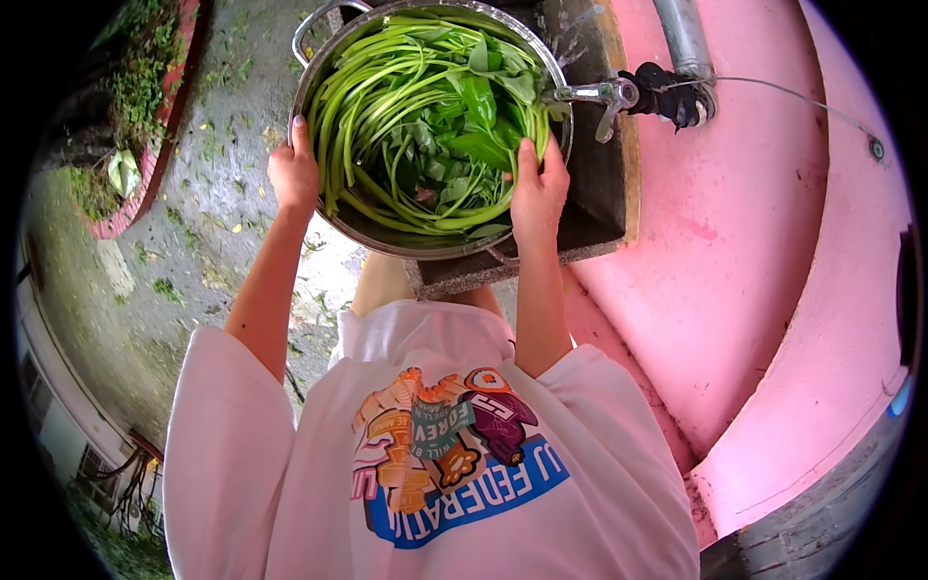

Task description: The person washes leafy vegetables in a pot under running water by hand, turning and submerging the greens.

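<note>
A round steel pot with loop handles is full of long-stemmed leafy greens, the stems curled round along its wall. At the pot's left side, my left hand grips the wall with its thumb up along the outside; its other fingers are mostly hidden. My right hand is closed at the right edge of the pot, thumb and fingers around a bunch of stems there. A metal tap reaches toward the pot's right rim, close to my right hand.
Beneath the pot is a dark stone sink with a rough front edge. To the right stand a pink wall and a grey pipe. Wet ground with scattered leaves and a curved red planting border lie to the left.
</note>
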A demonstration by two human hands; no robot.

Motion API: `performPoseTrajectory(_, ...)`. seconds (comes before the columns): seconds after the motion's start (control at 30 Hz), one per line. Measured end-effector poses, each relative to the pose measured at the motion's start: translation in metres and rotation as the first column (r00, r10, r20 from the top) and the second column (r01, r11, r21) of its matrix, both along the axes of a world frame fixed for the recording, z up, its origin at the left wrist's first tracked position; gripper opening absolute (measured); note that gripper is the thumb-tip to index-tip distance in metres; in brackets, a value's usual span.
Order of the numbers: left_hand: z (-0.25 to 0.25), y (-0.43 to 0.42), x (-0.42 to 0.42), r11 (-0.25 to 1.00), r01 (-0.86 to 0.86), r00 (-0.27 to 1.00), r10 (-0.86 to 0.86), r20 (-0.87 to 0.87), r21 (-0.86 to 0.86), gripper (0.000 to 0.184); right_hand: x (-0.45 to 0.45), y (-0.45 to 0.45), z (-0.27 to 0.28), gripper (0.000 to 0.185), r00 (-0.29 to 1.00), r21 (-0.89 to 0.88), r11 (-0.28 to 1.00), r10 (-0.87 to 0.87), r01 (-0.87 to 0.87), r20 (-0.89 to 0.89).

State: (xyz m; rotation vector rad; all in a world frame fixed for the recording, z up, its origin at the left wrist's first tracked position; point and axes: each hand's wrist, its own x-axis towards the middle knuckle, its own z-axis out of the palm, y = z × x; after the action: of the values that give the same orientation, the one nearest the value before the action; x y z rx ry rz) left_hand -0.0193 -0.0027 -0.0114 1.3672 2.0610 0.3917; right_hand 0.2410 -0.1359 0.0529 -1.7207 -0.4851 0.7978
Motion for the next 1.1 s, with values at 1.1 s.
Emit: performPoseTrajectory(1.1, 0.018, -0.002, 0.009, 1.0, 0.012, 0.999, -0.012, -0.043, -0.009, 0.07, -0.001, 0.017, 0.021, 0.025, 0.183, 0.276, 0.82, 0.212, 0.501, -0.96)
